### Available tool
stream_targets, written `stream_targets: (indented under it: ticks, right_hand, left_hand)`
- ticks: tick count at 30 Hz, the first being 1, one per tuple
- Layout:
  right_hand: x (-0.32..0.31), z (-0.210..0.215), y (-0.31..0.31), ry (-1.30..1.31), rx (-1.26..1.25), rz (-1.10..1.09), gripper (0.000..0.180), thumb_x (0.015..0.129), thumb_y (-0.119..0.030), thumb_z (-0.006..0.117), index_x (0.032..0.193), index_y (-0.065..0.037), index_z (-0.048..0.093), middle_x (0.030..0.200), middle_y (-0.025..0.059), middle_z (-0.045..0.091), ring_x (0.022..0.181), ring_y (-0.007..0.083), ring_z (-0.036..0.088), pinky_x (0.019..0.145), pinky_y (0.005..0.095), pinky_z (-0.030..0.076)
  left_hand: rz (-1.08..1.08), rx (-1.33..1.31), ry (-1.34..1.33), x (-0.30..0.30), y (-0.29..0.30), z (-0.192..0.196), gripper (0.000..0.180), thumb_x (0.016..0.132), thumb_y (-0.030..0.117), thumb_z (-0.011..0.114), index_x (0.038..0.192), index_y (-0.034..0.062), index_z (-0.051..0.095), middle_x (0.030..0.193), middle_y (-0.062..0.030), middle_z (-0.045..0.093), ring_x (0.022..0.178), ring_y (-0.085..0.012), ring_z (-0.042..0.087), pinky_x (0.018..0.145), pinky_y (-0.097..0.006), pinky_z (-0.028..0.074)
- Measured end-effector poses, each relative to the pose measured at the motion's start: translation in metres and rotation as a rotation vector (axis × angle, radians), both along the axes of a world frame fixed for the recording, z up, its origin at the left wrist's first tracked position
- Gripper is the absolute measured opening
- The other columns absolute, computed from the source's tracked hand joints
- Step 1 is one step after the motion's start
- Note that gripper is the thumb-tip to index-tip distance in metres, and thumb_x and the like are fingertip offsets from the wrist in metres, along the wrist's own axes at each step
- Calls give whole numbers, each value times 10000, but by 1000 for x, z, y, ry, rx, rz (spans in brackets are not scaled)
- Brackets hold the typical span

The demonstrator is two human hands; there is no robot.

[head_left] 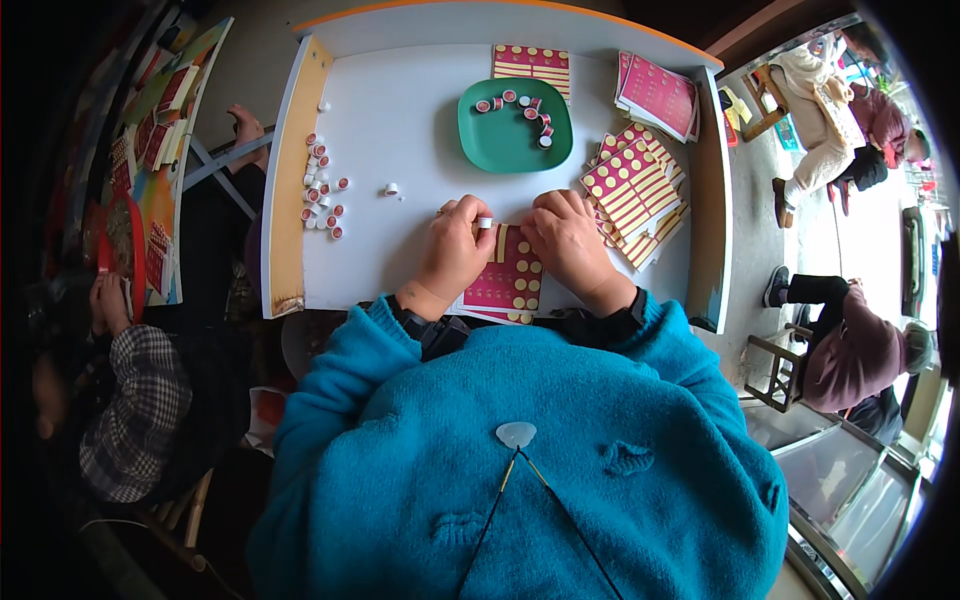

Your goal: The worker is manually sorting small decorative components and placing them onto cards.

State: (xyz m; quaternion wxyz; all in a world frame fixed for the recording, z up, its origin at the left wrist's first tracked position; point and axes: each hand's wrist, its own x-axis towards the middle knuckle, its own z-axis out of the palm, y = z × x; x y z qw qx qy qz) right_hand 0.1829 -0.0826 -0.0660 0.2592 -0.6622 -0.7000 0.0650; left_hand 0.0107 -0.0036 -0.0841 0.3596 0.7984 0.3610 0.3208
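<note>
Between thumb and finger of my left hand is a small white cap. Beside it my right hand is closed in a pinch; whatever lies between its fingertips, if anything, is hidden. Under and between both hands lies a dark red sheet of round yellow stickers, on top of other sheets. Past my hands stands a green square plate holding several small caps with red tops. To the left of my left hand a lone white cap sits on the white tray-like work surface.
Several white and red caps are scattered along the left wall. Fanned sticker sheets and a neater stack lie at the right; another sheet is partly under the plate. Raised walls edge the surface. People sit on both sides.
</note>
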Motion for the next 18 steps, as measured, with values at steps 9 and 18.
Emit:
stream_targets:
  ticks: [9, 18]
  right_hand:
    - [8, 8, -5, -252, 55, -25, 166, 776, -150, 692, 915, -70, 652, 979, 56, 589, 984, 242, 547, 841, 362, 419]
    - [-9, 3, -2, 114, -4, 74, 259, 777, -99, 678, 1028, -48, 637, 971, 103, 581, 917, 286, 587, 781, 374, 505]
  left_hand:
    - [19, -3, 20, 1, 1, 0, 170, 769, -22, 652, 872, 24, 526, 807, -135, 612, 758, -322, 614, 667, -395, 497]
    - [39, 340, 22, -7, 7, 16, 164, 766, 10, 701, 884, 3, 589, 811, -129, 621, 751, -311, 613, 673, -393, 496]
